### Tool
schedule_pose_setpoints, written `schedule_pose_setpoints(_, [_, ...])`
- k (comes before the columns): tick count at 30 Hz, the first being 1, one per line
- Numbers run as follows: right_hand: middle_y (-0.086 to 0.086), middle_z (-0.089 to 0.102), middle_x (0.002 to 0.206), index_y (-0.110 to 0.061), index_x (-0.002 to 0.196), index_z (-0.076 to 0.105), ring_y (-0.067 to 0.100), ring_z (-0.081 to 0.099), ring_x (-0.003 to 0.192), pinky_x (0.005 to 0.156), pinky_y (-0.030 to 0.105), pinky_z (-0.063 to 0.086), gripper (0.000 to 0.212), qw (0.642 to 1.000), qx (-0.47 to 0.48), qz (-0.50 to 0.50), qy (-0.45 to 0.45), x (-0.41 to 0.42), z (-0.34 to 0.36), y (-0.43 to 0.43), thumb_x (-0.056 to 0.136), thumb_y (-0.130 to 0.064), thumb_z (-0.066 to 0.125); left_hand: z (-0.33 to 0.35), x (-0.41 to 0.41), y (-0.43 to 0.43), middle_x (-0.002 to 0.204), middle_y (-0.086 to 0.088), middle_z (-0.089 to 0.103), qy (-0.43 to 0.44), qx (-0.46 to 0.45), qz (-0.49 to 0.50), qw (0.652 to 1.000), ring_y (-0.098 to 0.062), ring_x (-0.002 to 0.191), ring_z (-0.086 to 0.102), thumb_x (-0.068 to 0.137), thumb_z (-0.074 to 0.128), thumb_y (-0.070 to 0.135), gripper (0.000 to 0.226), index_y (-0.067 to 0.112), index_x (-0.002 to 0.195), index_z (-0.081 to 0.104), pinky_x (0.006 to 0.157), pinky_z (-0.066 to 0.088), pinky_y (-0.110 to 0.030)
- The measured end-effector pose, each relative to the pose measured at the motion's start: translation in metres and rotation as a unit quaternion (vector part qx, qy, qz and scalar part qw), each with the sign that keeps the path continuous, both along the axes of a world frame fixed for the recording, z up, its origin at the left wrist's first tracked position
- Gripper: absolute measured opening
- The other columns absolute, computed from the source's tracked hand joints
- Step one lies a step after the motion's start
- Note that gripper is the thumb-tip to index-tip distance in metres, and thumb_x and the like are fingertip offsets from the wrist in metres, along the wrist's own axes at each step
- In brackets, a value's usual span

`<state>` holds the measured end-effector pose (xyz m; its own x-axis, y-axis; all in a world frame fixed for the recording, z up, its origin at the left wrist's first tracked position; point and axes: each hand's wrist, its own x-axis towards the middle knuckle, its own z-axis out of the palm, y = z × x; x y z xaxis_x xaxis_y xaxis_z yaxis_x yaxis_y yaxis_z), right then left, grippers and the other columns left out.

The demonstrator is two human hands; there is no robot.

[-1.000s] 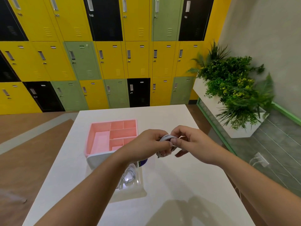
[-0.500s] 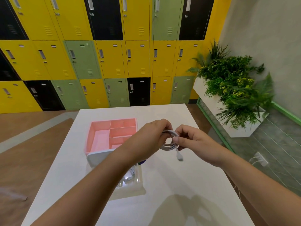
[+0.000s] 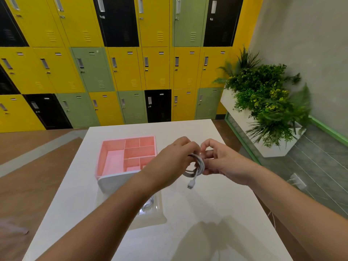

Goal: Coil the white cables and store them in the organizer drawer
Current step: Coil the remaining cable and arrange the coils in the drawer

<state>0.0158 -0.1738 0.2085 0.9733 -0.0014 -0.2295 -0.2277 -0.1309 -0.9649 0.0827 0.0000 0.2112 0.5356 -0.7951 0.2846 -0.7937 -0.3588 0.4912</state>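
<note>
White cable (image 3: 197, 166), wound into a small coil, is held above the worktop (image 3: 207, 219) between both hands. The left grip (image 3: 176, 157) curls round the loops from nine o'clock and the right grip (image 3: 223, 162) pinches them from three o'clock. Its plug (image 3: 191, 185) dangles at six. A pink divided tray (image 3: 113, 146) sits at ten o'clock of the coil, a clear drawer (image 3: 157, 211) at seven.

Drawer (image 3: 159, 213) contents behind forearm (image 3: 120, 200), perhaps cable (image 3: 148, 205).
</note>
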Motion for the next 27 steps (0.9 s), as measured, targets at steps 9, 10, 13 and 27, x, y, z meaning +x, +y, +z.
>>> schedule_pose_setpoints(9, [0.004, 0.062, 0.088, -0.019, 0.094, 0.046, 0.019, 0.065, 0.069, 0.07, 0.04, 0.058, 0.013, 0.943, -0.307, 0.0, -0.127, 0.002, -0.001, 0.011, 0.095, -0.006, 0.049, -0.005, 0.001, -0.003, 0.107, 0.0, 0.045, -0.015, -0.028, 0.006, 0.999, -0.017, 0.092, 0.049, 0.094, 0.059, 0.012, 0.015, 0.015, 0.106, 0.066, 0.078, 0.044, -0.022])
schedule_pose_setpoints(10, [0.005, 0.062, 0.091, -0.019, 0.095, 0.048, 0.018, 0.064, 0.07, 0.07, 0.036, 0.057, 0.014, 0.952, -0.282, -0.006, -0.115, 0.002, -0.001, 0.011, 0.093, -0.006, 0.054, -0.006, 0.002, -0.003, 0.106, 0.0, 0.046, -0.018, -0.03, 0.013, 0.999, -0.016, 0.091, 0.049, 0.094, 0.059, 0.013, 0.016, 0.016, 0.107, 0.067, 0.078, 0.044, -0.022])
schedule_pose_setpoints(13, [0.011, 0.063, 0.102, -0.015, 0.101, 0.054, 0.024, 0.064, 0.084, 0.077, 0.032, 0.055, 0.026, 0.996, -0.079, -0.031, -0.03, 0.004, -0.003, 0.008, 0.083, -0.003, 0.069, -0.005, 0.005, -0.002, 0.107, 0.0, 0.05, -0.032, -0.03, 0.044, 0.998, -0.016, 0.091, 0.051, 0.094, 0.058, 0.015, 0.017, 0.017, 0.109, 0.068, 0.077, 0.045, -0.023])
schedule_pose_setpoints(27, [-0.005, 0.062, 0.083, -0.02, 0.084, 0.058, 0.011, 0.059, 0.079, 0.067, 0.012, 0.046, 0.028, 0.905, -0.353, -0.067, -0.227, 0.011, 0.001, 0.014, 0.086, 0.008, 0.058, -0.002, 0.009, 0.002, 0.099, 0.008, 0.051, 0.038, -0.054, 0.012, 0.998, -0.001, 0.085, 0.051, 0.091, 0.064, 0.015, 0.015, 0.024, 0.1, 0.072, 0.075, 0.038, -0.007])
